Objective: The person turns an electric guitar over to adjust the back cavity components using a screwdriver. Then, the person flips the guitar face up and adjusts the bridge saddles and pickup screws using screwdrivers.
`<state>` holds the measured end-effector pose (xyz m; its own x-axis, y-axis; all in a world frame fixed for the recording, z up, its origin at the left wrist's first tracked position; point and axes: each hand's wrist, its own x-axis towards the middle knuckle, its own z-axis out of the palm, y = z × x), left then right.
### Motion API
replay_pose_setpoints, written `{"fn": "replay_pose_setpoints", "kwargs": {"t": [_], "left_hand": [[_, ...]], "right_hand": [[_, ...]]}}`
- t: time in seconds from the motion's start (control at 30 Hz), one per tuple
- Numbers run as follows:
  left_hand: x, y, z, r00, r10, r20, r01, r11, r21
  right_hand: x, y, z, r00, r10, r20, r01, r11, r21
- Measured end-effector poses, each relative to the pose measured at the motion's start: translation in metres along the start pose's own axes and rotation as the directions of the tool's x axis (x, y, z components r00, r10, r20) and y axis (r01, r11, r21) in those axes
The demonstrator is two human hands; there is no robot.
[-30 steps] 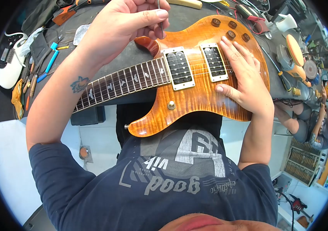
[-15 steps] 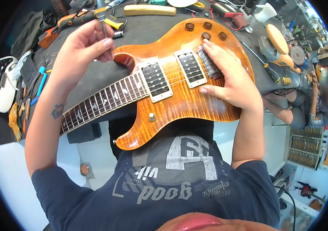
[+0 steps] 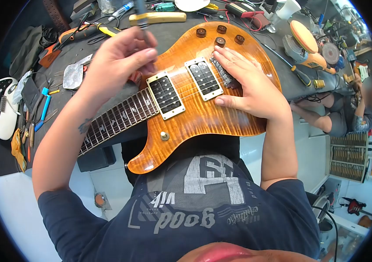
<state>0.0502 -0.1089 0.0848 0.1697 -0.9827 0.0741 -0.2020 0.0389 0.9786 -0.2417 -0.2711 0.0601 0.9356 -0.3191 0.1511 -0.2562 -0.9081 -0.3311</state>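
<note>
The left hand has just swung back in over the amber guitar, from out beside its upper horn half a second ago. It is curled, thumb against bent fingers, gripping a slim dark tool that points up and blurs with motion. The tool's tip looks clear of the guitar, so it does not seem to be working on the instrument at this instant.

The right hand stays spread flat on the guitar's body, thumb apart, grasping nothing, partly covering the bridge; it appears to steady the instrument.

The guitar lies face up across the near edge of a dark bench, neck running left, its lower side by the person's shirt. Beyond it is a pale bar; right of it, a screwdriver; far left, a white guitar.
</note>
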Motion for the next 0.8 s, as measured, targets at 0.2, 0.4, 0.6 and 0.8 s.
{"fn": "replay_pose_setpoints", "kwargs": {"t": [0.2,0.4,0.6,0.8], "left_hand": [[0.036,-0.015,0.033,0.994,0.043,0.100,-0.036,0.997,-0.072],[0.046,-0.013,0.035,0.987,0.110,0.115,-0.114,0.993,0.025],[0.042,-0.010,0.038,0.995,0.071,0.076,-0.070,0.997,-0.007],[0.015,0.004,-0.024,0.998,-0.006,0.066,-0.014,0.954,0.300]], "right_hand": [[0.000,0.000,-0.001,1.000,0.002,-0.010,-0.002,0.999,0.041],[-0.001,0.002,0.002,0.999,-0.013,-0.031,0.014,0.999,0.040],[0.000,0.003,0.001,0.994,0.010,-0.106,0.013,0.976,0.217],[-0.025,0.027,-0.031,0.948,0.189,-0.254,0.000,0.803,0.596]]}}
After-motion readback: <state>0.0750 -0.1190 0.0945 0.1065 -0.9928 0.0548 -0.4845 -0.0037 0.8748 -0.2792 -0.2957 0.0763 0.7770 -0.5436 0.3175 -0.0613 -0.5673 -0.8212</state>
